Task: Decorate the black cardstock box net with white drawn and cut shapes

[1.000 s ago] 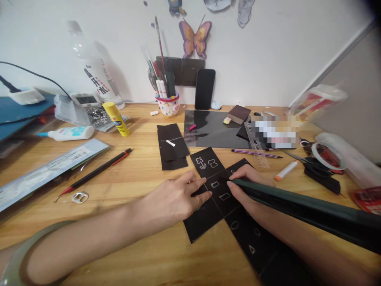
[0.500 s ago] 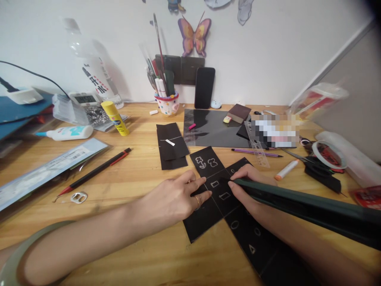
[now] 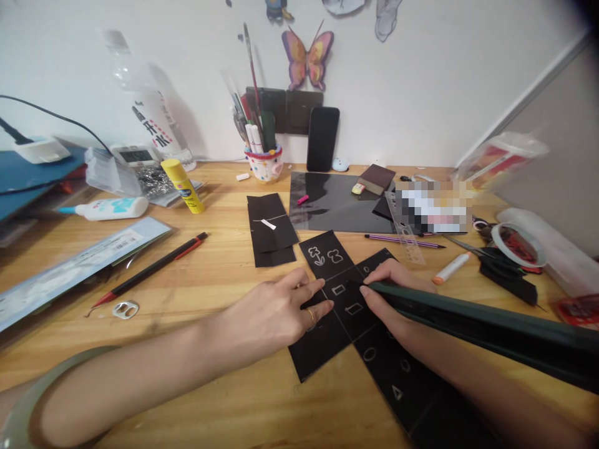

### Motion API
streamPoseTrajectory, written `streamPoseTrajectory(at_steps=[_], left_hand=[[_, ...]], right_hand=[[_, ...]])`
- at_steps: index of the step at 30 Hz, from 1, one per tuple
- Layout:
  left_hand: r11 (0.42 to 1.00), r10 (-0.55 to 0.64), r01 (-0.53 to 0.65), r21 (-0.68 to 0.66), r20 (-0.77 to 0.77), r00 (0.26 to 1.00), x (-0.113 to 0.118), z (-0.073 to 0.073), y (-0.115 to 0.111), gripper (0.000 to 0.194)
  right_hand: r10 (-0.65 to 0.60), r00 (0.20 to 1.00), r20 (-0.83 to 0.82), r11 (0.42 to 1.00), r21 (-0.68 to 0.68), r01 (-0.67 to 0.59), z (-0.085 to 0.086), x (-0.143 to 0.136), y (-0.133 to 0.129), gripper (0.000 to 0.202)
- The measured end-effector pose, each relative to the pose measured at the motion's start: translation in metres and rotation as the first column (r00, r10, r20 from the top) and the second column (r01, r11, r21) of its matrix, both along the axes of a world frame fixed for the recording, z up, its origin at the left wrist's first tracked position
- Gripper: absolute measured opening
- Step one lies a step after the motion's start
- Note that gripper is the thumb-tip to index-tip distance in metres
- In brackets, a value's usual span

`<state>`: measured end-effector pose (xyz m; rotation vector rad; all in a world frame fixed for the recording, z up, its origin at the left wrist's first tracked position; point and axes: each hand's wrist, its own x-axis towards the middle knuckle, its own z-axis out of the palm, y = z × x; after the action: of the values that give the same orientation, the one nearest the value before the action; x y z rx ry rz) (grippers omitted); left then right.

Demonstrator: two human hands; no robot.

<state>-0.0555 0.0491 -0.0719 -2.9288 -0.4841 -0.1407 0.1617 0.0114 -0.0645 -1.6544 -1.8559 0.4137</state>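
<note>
A black cross-shaped paper (image 3: 322, 352) with pale drawn flowers, rectangles, ovals and a triangle lies on the wooden table. My left hand (image 3: 290, 308) rests on its left part, fingers apart, a ring on one finger, holding nothing. My right hand (image 3: 386, 293) pinches a long dark green pen-like tool (image 3: 468, 318) close to its tip, over the middle panel beside the rectangles. The tool's tip is at the fingertips and too small to make out. The right forearm covers part of the paper.
Smaller black papers (image 3: 272, 234) lie behind the left hand. Further back are a glue stick (image 3: 183, 186), a pen cup (image 3: 264, 163), a phone (image 3: 322, 138) and a dark sheet (image 3: 327, 209). Scissors (image 3: 503, 268) and an orange-tipped marker (image 3: 452, 268) lie right, a black pencil (image 3: 150, 269) left.
The whole view has shifted very slightly. Both hands keep their places on the paper, and the dark green tool is still in my right hand.
</note>
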Motion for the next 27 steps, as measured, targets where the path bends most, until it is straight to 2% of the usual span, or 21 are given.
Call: streamPoseTrajectory(at_steps=[6,12,17,22,27], left_hand=[[1.0,0.022,-0.023,-0.017,-0.044,0.999,0.001,0.002,-0.001,0.04],[1.0,0.021,-0.021,-0.018,-0.024,1.0,0.001,0.002,-0.001,0.038],[0.999,0.017,-0.017,-0.044,-0.002,1.0,0.0,0.003,-0.002,0.038],[0.997,0.041,-0.038,-0.061,0.054,0.998,0.003,0.001,-0.004,0.035],[0.991,0.132,-0.129,-0.036,0.072,0.989,0.014,0.005,-0.024,0.031]], right_hand=[[-0.007,1.0,-0.019,1.0,-0.024,0.006,0.003,-0.001,0.0,0.01],[0.006,0.999,-0.039,0.999,-0.036,-0.008,0.004,-0.001,-0.002,0.009],[-0.032,0.988,-0.149,0.998,-0.051,0.025,-0.002,0.005,0.0,0.008],[-0.126,0.884,-0.45,0.992,-0.061,0.11,-0.001,0.018,0.012,0.004],[-0.172,0.788,-0.591,0.985,-0.102,0.138,0.018,0.033,0.017,0.011]])
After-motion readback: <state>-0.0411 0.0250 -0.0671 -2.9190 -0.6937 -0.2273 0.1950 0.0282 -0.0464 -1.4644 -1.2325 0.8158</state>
